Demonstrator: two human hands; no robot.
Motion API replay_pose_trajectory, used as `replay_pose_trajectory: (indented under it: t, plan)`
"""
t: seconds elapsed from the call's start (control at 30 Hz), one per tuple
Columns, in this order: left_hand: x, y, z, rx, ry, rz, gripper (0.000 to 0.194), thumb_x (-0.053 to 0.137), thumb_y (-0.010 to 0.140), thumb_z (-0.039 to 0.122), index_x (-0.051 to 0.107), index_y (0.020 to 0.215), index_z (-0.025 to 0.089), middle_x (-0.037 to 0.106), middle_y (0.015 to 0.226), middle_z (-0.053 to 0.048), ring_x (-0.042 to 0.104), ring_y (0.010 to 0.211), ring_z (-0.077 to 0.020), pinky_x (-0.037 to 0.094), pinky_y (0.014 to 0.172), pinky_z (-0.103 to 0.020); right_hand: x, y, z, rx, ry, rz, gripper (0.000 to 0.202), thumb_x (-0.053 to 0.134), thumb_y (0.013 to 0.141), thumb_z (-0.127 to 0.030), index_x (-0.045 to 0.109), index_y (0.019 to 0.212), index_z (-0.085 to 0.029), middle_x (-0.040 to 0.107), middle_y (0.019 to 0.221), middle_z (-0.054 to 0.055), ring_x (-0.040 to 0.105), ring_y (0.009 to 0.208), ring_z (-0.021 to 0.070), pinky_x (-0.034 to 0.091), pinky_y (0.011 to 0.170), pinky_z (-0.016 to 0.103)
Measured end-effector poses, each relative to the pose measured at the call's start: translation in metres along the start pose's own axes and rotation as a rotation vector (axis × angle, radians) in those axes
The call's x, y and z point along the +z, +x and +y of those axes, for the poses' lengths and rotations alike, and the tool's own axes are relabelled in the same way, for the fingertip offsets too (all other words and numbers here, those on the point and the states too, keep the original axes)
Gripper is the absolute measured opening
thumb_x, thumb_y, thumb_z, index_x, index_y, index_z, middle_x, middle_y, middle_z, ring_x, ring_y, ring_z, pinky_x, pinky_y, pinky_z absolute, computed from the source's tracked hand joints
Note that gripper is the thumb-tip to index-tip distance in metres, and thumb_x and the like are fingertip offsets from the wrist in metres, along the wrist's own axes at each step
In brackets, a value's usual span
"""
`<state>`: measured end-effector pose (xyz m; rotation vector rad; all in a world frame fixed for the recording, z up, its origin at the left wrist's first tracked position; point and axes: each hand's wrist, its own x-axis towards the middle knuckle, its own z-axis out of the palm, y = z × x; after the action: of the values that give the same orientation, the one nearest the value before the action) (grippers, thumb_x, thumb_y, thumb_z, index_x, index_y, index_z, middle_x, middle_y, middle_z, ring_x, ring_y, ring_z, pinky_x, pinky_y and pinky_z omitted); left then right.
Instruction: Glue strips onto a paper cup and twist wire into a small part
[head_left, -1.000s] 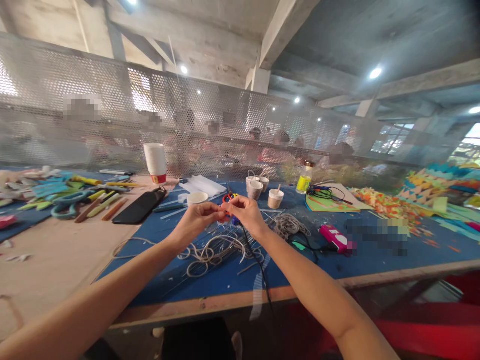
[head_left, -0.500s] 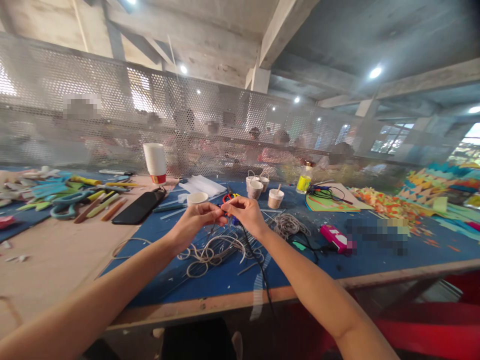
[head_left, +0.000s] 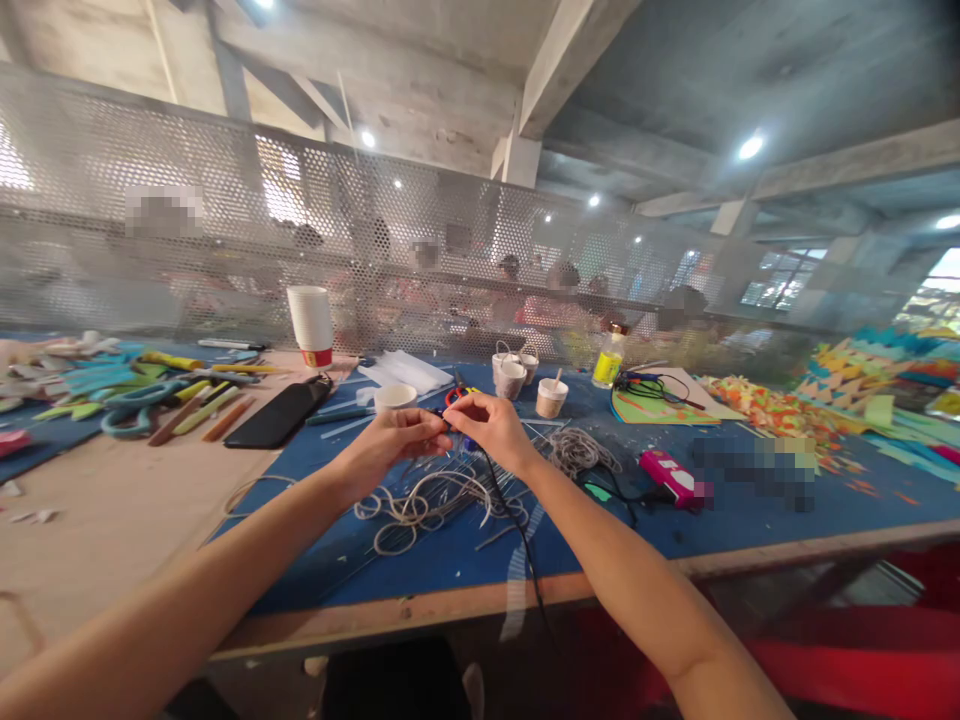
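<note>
Over the middle of the blue mat (head_left: 315,570), my left hand (head_left: 394,440) and my right hand (head_left: 487,425) meet at the fingertips. Both are closed in a pinch around something small and dark, mostly hidden by the fingers. A thin black cord (head_left: 501,500) runs from under my right fingers down over the table edge. Beneath the hands lie loops of pale cord (head_left: 420,510) among thin clear strips. Just behind them are a white paper cup (head_left: 395,396) and a tool with red handles (head_left: 455,394), partly covered by my right hand.
Small cups (head_left: 510,380) and a yellow-labelled bottle (head_left: 608,360) stand behind. A coiled cord (head_left: 581,452) and a pink device (head_left: 670,478) lie right. Left are a black phone (head_left: 277,415), scissors (head_left: 135,408) and stacked cups (head_left: 310,320). A perforated screen (head_left: 420,215) closes the back.
My left fingers have shifted slightly, their tips now more extended beside my right hand. The right hand and the black cord stay nearly in place.
</note>
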<state>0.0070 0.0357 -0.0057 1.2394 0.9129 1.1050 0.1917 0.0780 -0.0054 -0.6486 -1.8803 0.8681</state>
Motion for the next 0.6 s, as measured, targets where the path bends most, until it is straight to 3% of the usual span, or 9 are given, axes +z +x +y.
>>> replay_pose_trajectory:
  t: [0.17,0.27,0.5,0.6]
  plan:
    - [0.0,0.0,-0.001,0.085,0.103,0.05,0.026,0.08,0.072,0.034,0.069,0.089,0.018,0.078,0.086,-0.008,0.07,0.079,-0.0181,0.051,0.083,-0.031,0.0,0.0,0.005,0.021,-0.009,0.046,0.024,0.063,0.083,-0.042,0.068,0.087,-0.019,0.07,0.078,0.003,0.065,0.071,0.0146,0.049,0.065,0.025]
    - [0.0,0.0,0.0,0.105,0.091,0.051,0.027,0.074,0.077,0.04,0.069,0.091,0.017,0.078,0.09,-0.01,0.07,0.083,-0.0196,0.05,0.087,-0.033,-0.002,0.002,0.008,0.03,-0.008,0.073,0.025,0.063,0.083,-0.042,0.067,0.087,-0.018,0.069,0.075,0.002,0.064,0.069,0.0144,0.049,0.065,0.025]
    - [-0.002,-0.004,0.006,0.038,0.004,0.104,0.035,0.064,0.084,0.043,0.068,0.103,0.014,0.076,0.1,-0.013,0.07,0.094,-0.0242,0.047,0.093,-0.037,-0.003,0.005,0.008,0.062,0.041,0.103,0.025,0.066,0.08,-0.041,0.067,0.084,-0.017,0.065,0.07,0.0,0.061,0.063,0.0124,0.048,0.062,0.023]
    - [-0.003,-0.004,0.01,0.057,0.065,0.128,0.039,0.06,0.086,0.049,0.069,0.101,0.014,0.076,0.1,-0.013,0.07,0.094,-0.0247,0.047,0.09,-0.037,-0.003,0.006,0.007,0.087,0.059,0.1,0.025,0.067,0.079,-0.041,0.065,0.082,-0.017,0.064,0.068,-0.001,0.06,0.062,0.0123,0.048,0.062,0.023]
